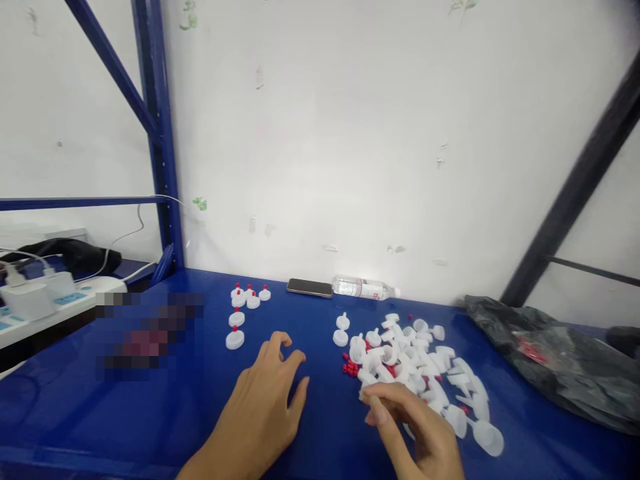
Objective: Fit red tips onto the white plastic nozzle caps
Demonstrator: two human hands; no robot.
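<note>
While red-tipped caps [235, 340] left of the phone [309, 288] look finished, bare white pieces [410, 359] and loose red tips [353, 369] remain right of it, your left hand [264, 399] spread empty, your right hand [423, 430] pinched, contents unclear.

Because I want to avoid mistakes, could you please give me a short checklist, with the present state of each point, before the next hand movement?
1. Left hand open: ok, its fingers are apart over the table.
2. Right hand holding a piece: cannot tell, the thumb and index finger nearly meet beside the pile.
3. Red-tipped caps standing upright: ok, grouped beyond the left hand.
4. Red pieces separate from the white pieces: not ok, some lie mixed among them.
5. Phone and bottle away from both hands: ok, both lie at the back.
</note>
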